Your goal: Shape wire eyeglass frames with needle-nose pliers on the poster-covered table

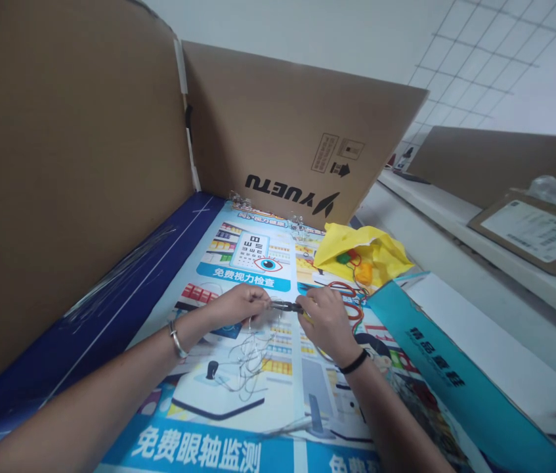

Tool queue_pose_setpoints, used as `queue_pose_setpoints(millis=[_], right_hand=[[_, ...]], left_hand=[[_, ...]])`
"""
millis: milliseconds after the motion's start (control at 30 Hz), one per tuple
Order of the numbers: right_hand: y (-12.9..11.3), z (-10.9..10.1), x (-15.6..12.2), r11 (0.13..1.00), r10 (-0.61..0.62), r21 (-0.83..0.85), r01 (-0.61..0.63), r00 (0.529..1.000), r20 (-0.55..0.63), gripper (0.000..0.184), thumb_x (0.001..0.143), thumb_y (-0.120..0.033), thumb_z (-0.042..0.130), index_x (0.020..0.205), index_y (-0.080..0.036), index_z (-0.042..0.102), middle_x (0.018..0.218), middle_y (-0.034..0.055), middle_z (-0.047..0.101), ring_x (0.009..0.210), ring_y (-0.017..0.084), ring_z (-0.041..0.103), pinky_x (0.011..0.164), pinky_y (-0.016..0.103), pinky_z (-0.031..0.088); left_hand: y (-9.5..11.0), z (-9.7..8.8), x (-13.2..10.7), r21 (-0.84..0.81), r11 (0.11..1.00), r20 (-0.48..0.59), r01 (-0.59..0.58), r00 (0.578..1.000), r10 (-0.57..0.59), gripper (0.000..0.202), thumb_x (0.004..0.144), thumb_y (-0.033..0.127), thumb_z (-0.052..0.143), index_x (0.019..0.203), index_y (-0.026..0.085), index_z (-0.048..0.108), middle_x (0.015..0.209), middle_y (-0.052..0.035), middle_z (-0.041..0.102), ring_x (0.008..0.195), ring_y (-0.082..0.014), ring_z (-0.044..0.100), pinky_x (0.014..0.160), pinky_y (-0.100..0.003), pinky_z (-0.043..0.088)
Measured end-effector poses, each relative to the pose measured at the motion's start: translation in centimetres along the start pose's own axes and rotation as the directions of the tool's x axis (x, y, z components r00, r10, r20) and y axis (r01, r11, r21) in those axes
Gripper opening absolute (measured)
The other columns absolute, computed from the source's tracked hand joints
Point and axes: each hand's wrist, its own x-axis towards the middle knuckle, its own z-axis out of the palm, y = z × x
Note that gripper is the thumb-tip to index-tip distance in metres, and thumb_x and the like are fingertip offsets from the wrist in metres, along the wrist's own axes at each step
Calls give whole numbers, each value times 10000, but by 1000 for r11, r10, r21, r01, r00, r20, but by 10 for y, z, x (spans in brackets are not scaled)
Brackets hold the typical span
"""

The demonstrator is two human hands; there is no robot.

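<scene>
hands (325, 320) hold pliers (287, 306) and thin wire (253, 360)

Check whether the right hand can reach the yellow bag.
Probably yes: only red loops seem to lie between the right hand and the yellow bag, though the pliers it holds may need setting down.

I could sweep my left hand (251, 305) outward over the dark blue strip (147, 297), above the loose wires (123, 269) there, until the tall side panel (71, 164) walls me off, or reach forward over the printed mat (297, 341) as far as the back panel (278, 125). My right hand (327, 322) is tighter, with the orange-handled scissors (359, 310) just beside it and the yellow bag (381, 253) and blue box (435, 368) beyond. Between my hands the pliers (288, 307) bridge the gap, and a wire tangle (251, 358) lies on my near side.
</scene>
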Motion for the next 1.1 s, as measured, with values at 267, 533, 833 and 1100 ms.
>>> queue_pose_setpoints(millis=[267, 533, 833, 1100], right_hand=[[-1, -4, 1, 989, -55, -140, 54, 998, -3, 99, 806, -182, 508, 832, -203, 601, 816, 54, 547, 793, 196, 414, 712, 334, 277], [-1, 0, 0, 988, -53, -149, 45, 997, -54, 109, 811, -172, 506, 836, -188, 610, 790, 57, 534, 796, 192, 414, 722, 329, 286], [-1, 2, -1, 990, -47, -138, 33, 994, -96, 188, 819, -142, 491, 946, -176, 626, 809, 66, 550, 800, 196, 427, 717, 334, 307], [-2, 5, -1, 995, -31, -95, 21, 994, -104, 229, 843, -130, 467, 1014, -155, 618, 846, 82, 566, 851, 201, 451, 752, 337, 334]], left_hand=[[-7, 6, 4, -5, 1000, -61, -3, 998, 2, 103, 751, 267, 475, 710, 174, 497, 494, 56, 507, 341, -53, 402, 363, -168, 327], [-4, 11, 2, -48, 999, -126, -21, 992, 15, 120, 739, 288, 498, 691, 179, 491, 475, 61, 507, 349, -57, 415, 363, -162, 325], [-7, 20, 4, -116, 993, -246, -37, 969, 7, 75, 713, 259, 498, 702, 185, 494, 492, 65, 498, 369, -72, 424, 362, -178, 375], [-4, 27, 1, -116, 992, -319, -41, 948, 2, 91, 738, 261, 482, 702, 179, 497, 518, 64, 492, 368, -58, 402, 368, -168, 347]])
